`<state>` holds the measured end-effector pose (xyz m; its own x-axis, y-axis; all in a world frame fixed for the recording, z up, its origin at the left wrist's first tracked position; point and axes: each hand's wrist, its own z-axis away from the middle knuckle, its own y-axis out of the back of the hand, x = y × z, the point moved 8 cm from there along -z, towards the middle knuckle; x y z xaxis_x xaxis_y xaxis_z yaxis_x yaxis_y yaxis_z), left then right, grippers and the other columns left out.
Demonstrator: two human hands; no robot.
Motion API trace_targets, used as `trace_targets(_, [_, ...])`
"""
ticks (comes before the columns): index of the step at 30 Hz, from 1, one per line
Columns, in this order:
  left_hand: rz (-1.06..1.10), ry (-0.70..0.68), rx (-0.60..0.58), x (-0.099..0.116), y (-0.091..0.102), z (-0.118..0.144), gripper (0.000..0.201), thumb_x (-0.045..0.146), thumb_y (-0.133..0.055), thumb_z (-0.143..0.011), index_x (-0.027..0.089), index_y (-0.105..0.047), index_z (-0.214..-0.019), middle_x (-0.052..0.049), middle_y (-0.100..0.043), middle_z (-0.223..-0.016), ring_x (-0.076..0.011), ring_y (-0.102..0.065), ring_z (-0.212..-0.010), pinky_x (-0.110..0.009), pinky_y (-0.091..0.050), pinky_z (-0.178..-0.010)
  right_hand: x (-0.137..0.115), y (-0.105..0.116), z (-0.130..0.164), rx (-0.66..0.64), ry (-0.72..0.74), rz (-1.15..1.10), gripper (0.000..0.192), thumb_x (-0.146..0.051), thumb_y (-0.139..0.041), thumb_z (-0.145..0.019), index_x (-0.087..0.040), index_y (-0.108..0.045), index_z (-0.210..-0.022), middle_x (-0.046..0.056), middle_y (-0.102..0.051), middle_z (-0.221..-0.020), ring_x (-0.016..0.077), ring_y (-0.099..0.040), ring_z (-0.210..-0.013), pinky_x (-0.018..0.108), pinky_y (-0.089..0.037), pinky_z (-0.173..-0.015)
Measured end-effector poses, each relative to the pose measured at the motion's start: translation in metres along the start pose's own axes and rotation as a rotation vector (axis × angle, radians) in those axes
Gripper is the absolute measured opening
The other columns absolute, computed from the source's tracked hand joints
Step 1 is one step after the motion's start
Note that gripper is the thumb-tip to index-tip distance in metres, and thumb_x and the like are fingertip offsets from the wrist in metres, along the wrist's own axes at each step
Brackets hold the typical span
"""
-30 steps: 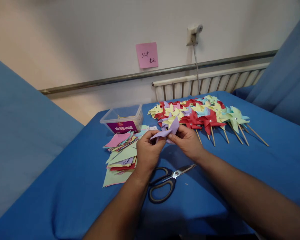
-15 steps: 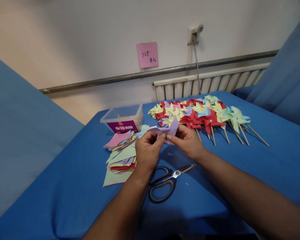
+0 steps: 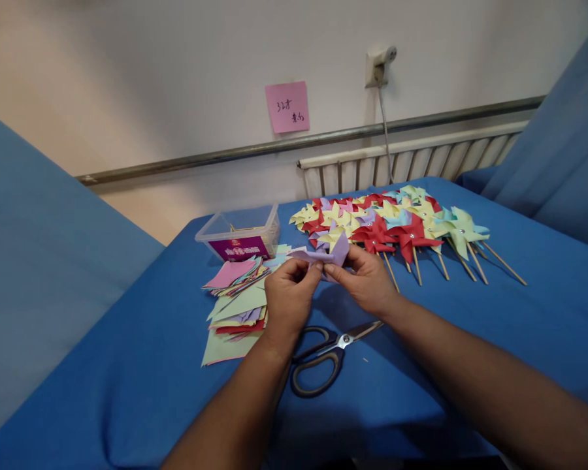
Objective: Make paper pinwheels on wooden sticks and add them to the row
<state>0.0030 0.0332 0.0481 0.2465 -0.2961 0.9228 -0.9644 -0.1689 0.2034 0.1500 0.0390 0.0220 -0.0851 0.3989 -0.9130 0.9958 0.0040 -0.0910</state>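
Observation:
A purple paper pinwheel [image 3: 340, 249], partly folded, is held up over the blue table between both hands. My left hand [image 3: 291, 287] grips its left side, thumb on the near face and fingers curled behind. On its right side my right hand [image 3: 367, 277] pinches it, the thumb tip close to the left thumb. No stick shows on this pinwheel, and its centre is partly covered by the thumbs. Below the hands lie dark-handled scissors [image 3: 343, 341] with blades slightly apart, pointing right. Stacks of coloured paper [image 3: 238, 300] lie just left of my left hand.
Many finished paper pinwheels [image 3: 411, 236] on wooden sticks are piled at the back right. A clear plastic box [image 3: 240, 228] with sticks inside stands at the back left. Behind the table [image 3: 142, 346] are a radiator [image 3: 367, 171] and a wall pipe [image 3: 215, 156]; blue curtains hang at both sides.
Both hands keep their hold on the purple pinwheel, with only a slight shift of the fingers and paper. The upright purple point sits a little lower.

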Motion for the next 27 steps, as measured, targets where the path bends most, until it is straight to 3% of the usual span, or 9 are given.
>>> trace_targets(7, [0.017,0.01,0.001,0.0,0.0,0.001,0.019,0.029,-0.072,-0.071,0.017,-0.063,-0.059,0.003,-0.058,-0.055,-0.0096,-0.048,-0.051,-0.023,-0.04,-0.053,0.004,0.0,-0.001,0.013,-0.026,-0.011,0.02,-0.033,-0.071,-0.077,-0.02,-0.067,-0.092,0.003,-0.072,-0.09,0.0182,-0.065,-0.08,0.037,-0.053,-0.079])
trace_targets(14, [0.062,0.023,0.013,-0.005,-0.002,0.001,0.014,0.028,-0.074,-0.068,0.017,-0.067,-0.07,0.002,-0.063,-0.063,-0.0111,-0.054,-0.056,-0.023,-0.043,-0.056,0.004,0.0,-0.002,0.004,-0.025,-0.035,0.023,-0.037,-0.071,-0.076,-0.02,-0.067,-0.091,0.003,-0.072,-0.087,0.0181,-0.065,-0.08,0.035,-0.053,-0.077])
trace_targets(19, [0.069,0.052,-0.047,-0.012,-0.007,0.0,0.017,0.03,-0.076,-0.067,0.016,-0.066,-0.071,0.002,-0.062,-0.062,-0.0108,-0.053,-0.056,-0.023,-0.043,-0.056,0.006,0.002,-0.002,-0.002,-0.031,-0.036,0.022,-0.035,-0.071,-0.077,-0.02,-0.066,-0.093,0.003,-0.072,-0.089,0.0186,-0.065,-0.08,0.035,-0.054,-0.077])
trace_targets(27, [0.124,0.092,-0.051,-0.015,-0.01,-0.001,0.018,0.029,-0.077,-0.064,0.016,-0.065,-0.071,0.003,-0.061,-0.063,-0.0106,-0.053,-0.056,-0.023,-0.042,-0.056,0.008,0.002,-0.001,0.006,-0.02,0.021,0.022,-0.035,-0.071,-0.077,-0.02,-0.067,-0.093,0.003,-0.072,-0.089,0.0195,-0.065,-0.081,0.035,-0.054,-0.076])
